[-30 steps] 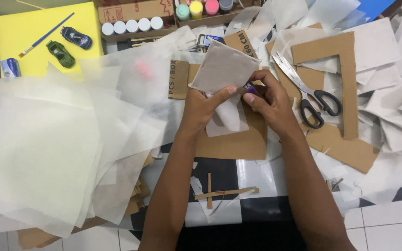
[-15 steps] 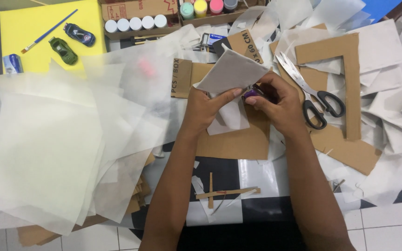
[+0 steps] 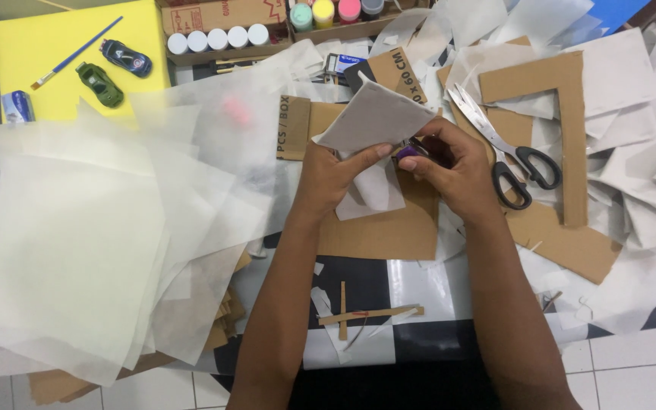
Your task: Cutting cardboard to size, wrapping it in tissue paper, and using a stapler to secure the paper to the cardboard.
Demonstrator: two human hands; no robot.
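Two hands: both meet at the middle of the counter (image 3: 419,285), above a flat cardboard sheet (image 3: 377,231).
Left hand (image 3: 326,176): closed in a pinch, thumb along the lower edge of a grey paper-covered card square (image 3: 373,118), held tilted.
Right hand (image 3: 449,171): fingers curled shut around a small purple object (image 3: 410,151), probably a glue stick, touching the square's near right edge.
Right side: scissors (image 3: 503,156) lie with blades apart on a cardboard frame (image 3: 567,121).
Left side: a loose stack of tissue sheets (image 3: 77,243).
Risk: thin paper could crease or peel if the pinch slips; scraps nearby could stick to a gluey edge.
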